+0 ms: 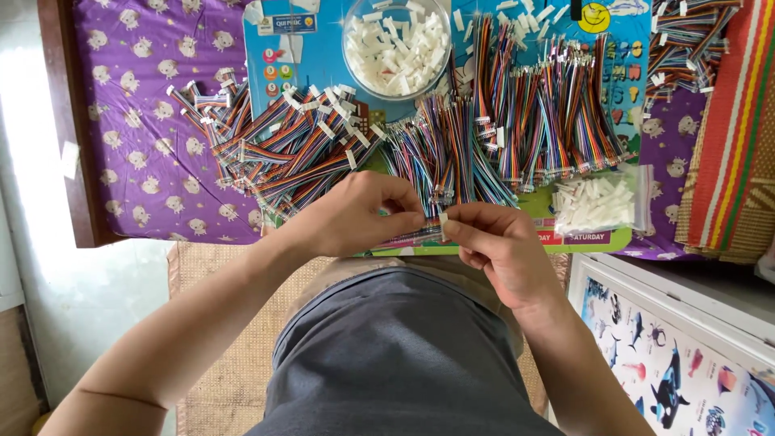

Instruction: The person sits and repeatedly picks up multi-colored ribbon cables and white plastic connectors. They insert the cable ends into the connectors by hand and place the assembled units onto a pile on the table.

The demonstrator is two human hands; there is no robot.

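Observation:
My left hand (pixel 355 211) and my right hand (pixel 499 246) meet just above my lap at the near edge of a low table. The left hand pinches a short multicoloured ribbon wire (pixel 404 238) that runs toward the right hand. Between right thumb and forefinger sits a small white plastic connector (pixel 443 224), touching the wire's end. Just behind the hands lie heaps of multicoloured wire bundles (pixel 452 153) and a pile of finished wires with white connectors (pixel 282 145) to the left.
A clear round bowl (pixel 396 44) of white connectors stands at the back. A clear bag of connectors (pixel 596 203) lies at the right. More wires (pixel 686 40) sit far right by a striped mat (pixel 731 137). A purple patterned cloth (pixel 145 121) covers the table; a picture board (pixel 678 363) lies at lower right.

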